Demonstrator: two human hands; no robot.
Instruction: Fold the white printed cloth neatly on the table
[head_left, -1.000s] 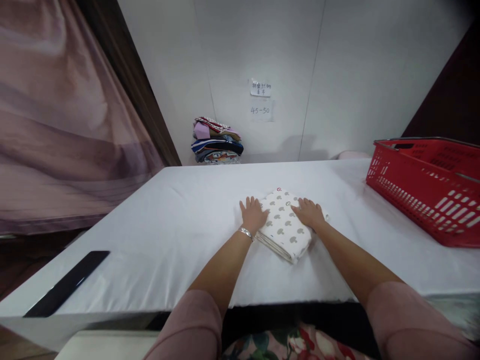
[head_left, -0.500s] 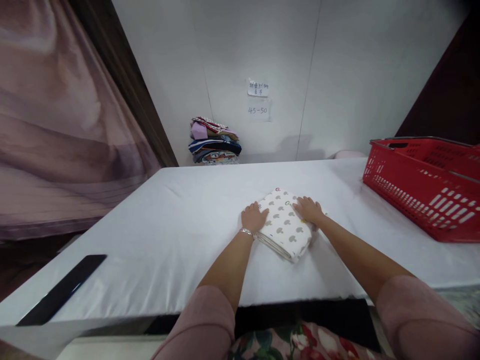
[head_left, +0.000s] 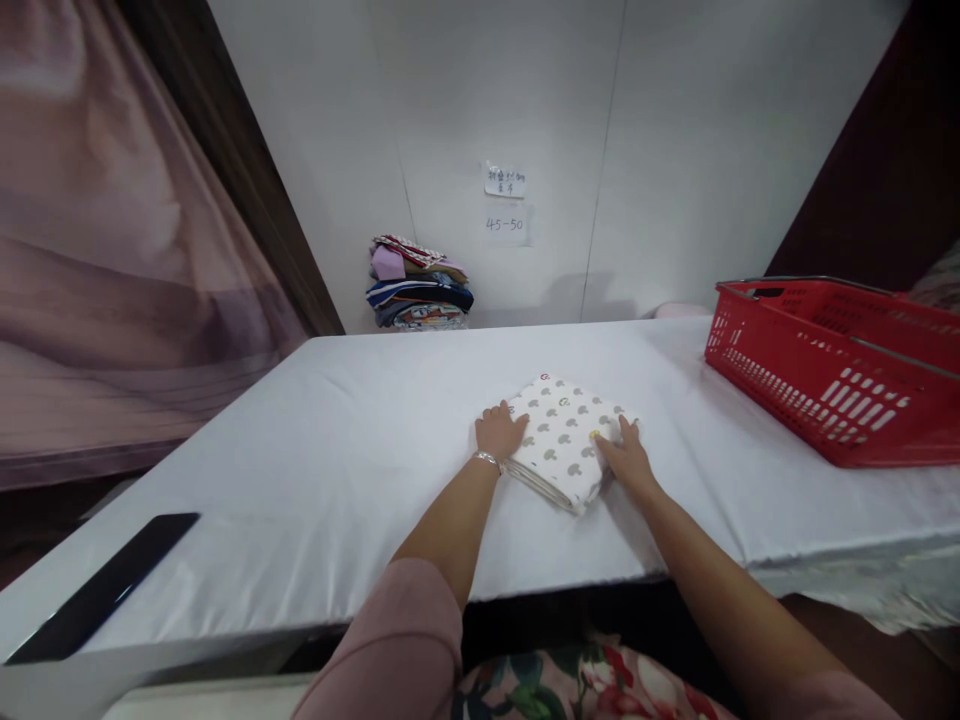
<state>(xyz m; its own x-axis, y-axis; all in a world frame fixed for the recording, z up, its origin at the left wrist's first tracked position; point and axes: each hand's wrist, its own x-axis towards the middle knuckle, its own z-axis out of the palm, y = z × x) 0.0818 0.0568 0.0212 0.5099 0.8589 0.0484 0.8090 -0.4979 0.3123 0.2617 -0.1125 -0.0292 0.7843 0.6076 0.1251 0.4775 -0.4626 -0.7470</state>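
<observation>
A folded white cloth (head_left: 559,430) with grey mushroom shapes and a few small coloured ones lies on the white-covered table, one corner toward me. My left hand (head_left: 501,432) is at its left corner, thumb on top and fingers curled at the edge; a silver bracelet circles that wrist. At the right side of the cloth, my right hand (head_left: 628,458) rests with thumb and fingers spread over the edge. The folded layers show along the near left side. What lies under the fingertips is hidden.
A red plastic basket (head_left: 832,375) stands on the right of the table (head_left: 360,440). Folded fabrics (head_left: 420,285) are stacked by the wall at the back. A dark flat object (head_left: 105,588) lies at the front left. A pink curtain (head_left: 135,250) hangs at the left.
My right hand has slid from the top of the cloth toward its right corner and nearer me. That corner now shows more. My left hand keeps its place; the view has shifted slightly.
</observation>
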